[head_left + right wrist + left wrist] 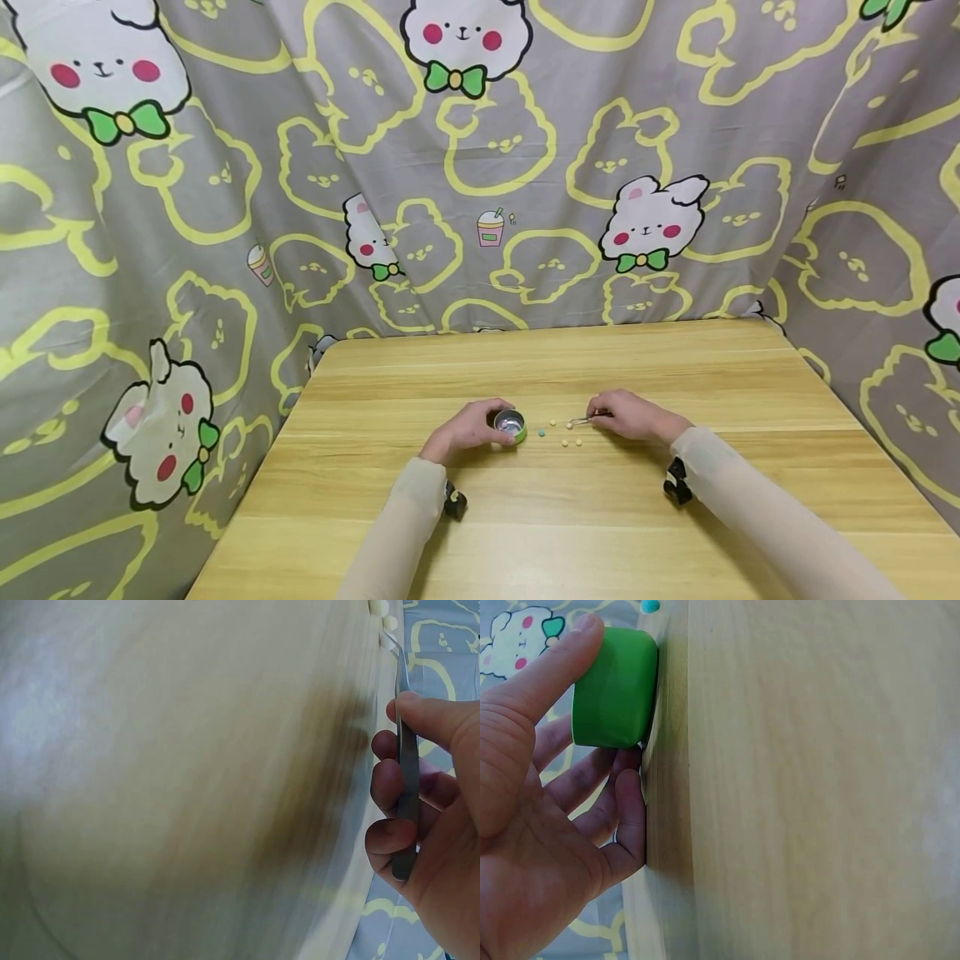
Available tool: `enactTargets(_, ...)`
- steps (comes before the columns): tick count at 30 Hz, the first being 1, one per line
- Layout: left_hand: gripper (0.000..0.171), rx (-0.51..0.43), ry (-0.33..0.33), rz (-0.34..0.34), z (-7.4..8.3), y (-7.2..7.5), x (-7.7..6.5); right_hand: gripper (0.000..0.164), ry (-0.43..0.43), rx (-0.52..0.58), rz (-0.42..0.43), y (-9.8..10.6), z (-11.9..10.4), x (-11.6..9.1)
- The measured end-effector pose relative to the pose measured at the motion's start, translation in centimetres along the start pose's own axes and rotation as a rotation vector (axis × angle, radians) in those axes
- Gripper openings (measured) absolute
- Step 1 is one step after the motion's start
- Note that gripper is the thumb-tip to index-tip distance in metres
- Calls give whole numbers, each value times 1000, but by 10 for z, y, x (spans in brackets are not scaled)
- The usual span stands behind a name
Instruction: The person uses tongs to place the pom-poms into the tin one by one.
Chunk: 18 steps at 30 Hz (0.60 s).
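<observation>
A green cup is gripped by the fingers of the left hand while tweezers are pinched in the right hand, their tips at a pale bead on the table, a pick-up apparently being attempted and a gentle squeeze called for.

Nearer the left edge of the surface than the metal tweezers (tips at one of four small pale-yellow balls), the green cup is positioned open end up, left of one blue ball.
</observation>
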<state>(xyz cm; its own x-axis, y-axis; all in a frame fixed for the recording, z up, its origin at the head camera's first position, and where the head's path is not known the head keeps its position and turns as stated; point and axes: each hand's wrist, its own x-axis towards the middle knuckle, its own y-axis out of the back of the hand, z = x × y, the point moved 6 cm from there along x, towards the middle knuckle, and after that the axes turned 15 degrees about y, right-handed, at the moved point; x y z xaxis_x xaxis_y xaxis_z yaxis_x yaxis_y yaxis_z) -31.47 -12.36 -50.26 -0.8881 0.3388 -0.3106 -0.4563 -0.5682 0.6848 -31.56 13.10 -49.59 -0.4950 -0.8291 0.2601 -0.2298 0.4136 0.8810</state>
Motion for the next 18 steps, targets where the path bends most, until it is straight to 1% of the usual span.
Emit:
enactTargets(5,52,-5,4,2,0,0,0,6,-15,28,11,1,4,-2)
enactTargets(12,53,2,11,4,1,1,-1,7,-37,73,51,5,7,-6)
enactTargets(18,53,-1,10,6,0,0,0,9,-86,89,60,11,8,-9)
